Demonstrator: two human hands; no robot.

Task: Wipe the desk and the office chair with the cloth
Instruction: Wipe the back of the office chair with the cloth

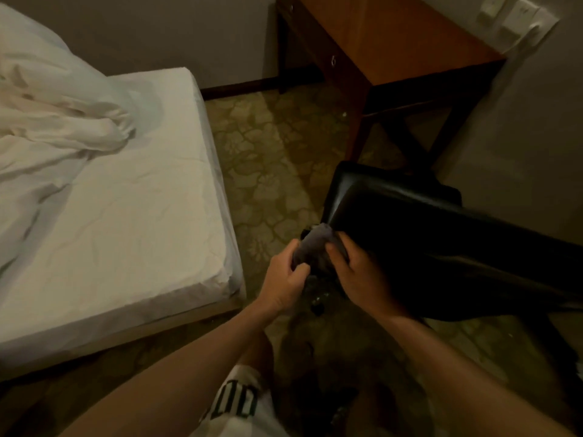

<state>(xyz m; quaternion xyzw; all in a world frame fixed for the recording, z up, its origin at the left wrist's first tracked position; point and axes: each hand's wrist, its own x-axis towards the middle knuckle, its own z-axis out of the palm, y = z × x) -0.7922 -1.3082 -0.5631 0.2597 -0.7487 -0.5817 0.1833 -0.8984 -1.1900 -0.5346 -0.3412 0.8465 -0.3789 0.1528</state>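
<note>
A bunched grey cloth (315, 246) is held between both my hands at the near left corner of the black leather office chair (426, 225). My left hand (285, 283) grips the cloth's lower left side. Fingers of my right hand (358, 274) pinch its right side, and that hand rests against the chair's dark padding. The wooden desk (388, 36) stands beyond the chair at the top, against the wall.
A bed (110, 216) with a white sheet and a rumpled duvet fills the left. Patterned carpet (268, 159) runs between the bed and the chair. Dark crossed desk legs (410, 134) sit behind the chair. Wall switches (517, 14) are at the top right.
</note>
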